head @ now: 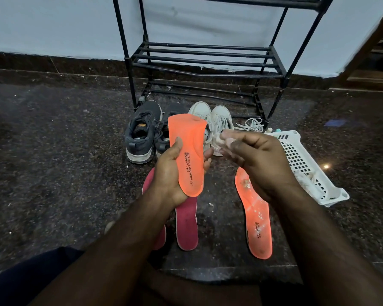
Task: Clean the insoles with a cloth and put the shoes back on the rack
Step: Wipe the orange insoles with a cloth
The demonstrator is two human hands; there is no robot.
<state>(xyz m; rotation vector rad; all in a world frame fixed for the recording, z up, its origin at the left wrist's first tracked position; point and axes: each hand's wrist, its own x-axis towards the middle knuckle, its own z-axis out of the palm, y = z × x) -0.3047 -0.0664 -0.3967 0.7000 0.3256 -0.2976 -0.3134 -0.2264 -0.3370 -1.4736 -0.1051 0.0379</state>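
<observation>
Held insole: orange foam insole (189, 155), smooth, contoured, printed side up with dark lettering and a circled 9 at the heel; stands near centre frame, toe end toward 12 o'clock.
Left hand: left hand (170, 173) grips the held insole at its heel half, thumb across the left edge, fingers curled round the right edge.
Right hand: right hand (252, 155), at 3 o'clock of the held insole, fingers bunched and pinching a small pale wad of cloth (219, 138); the wad is blurred, texture unclear, and lies just beside the insole's right edge.
Second orange insole: flat orange foam insole (255, 217) on the floor at 5 o'clock of the held one, surface flecked with whitish specks and smears.
Pink insoles: two dull pink foam insoles (187, 224) with pale edges, side by side on the floor at 6 o'clock, partly hidden under the left forearm.
Dark shoes: pair of dark grey mesh lace-up sports shoes (142, 133) with white rubber soles, on the floor at 11 o'clock, one partly behind the held insole.
White shoes: pair of white lace-up sneakers (221, 118), at 1 o'clock, laces loose.
Rack: black tubular metal shoe rack (208, 56), barred shelves, against the wall at 12 o'clock, behind the shoes.
Basket: white perforated plastic basket (305, 164), rectangular, tilted, at 3 o'clock beyond the right hand.
Floor: dark speckled polished stone floor (53, 140), dotted with pale crumbs.
</observation>
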